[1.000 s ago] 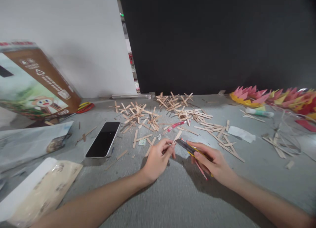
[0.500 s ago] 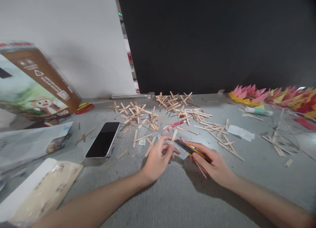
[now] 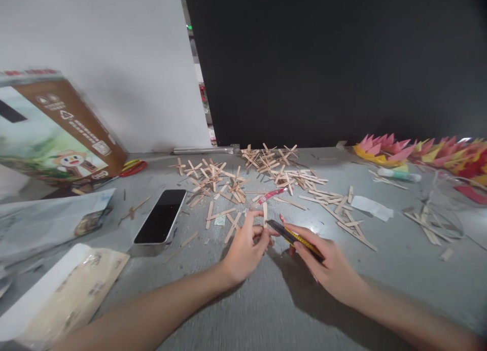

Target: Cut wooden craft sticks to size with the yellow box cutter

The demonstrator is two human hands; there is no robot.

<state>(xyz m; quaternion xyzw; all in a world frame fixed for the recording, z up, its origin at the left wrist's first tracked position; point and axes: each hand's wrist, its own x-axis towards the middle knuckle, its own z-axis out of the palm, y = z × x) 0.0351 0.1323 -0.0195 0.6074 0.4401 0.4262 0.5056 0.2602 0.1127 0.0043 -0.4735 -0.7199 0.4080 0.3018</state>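
The person's left hand (image 3: 245, 247) was closed in a pinch, thumb and fingertips gripping a short wooden stick (image 3: 265, 212) that stood nearly upright just above the grey tabletop (image 3: 266, 310), near its front middle. The right hand (image 3: 327, 264) was closed around a yellow and black utility knife (image 3: 296, 234), which lay slanted across its fingers with the dark tip pointing left, just beside the lower end of the stick; whether the tip touched the wood could not be told. The two hands were close together, fingertips almost meeting. Behind them a loose scatter of stick crosses (image 3: 228, 181) and single sticks spread across the middle of the tabletop, with a small red wrapper (image 3: 271, 194) lying among them. A dark-screened phone (image 3: 162, 216) lay flat to the left of the left hand, well apart from it. Further left a printed cardboard box (image 3: 57, 133) leaned at a tilt, with red and yellow loops (image 3: 131, 167) beside its lower corner. To the right lay a white paper scrap (image 3: 372, 207), a pale glue tube (image 3: 399, 175) and a row of pink and yellow folded paper shapes (image 3: 384, 147) against the dark back panel.
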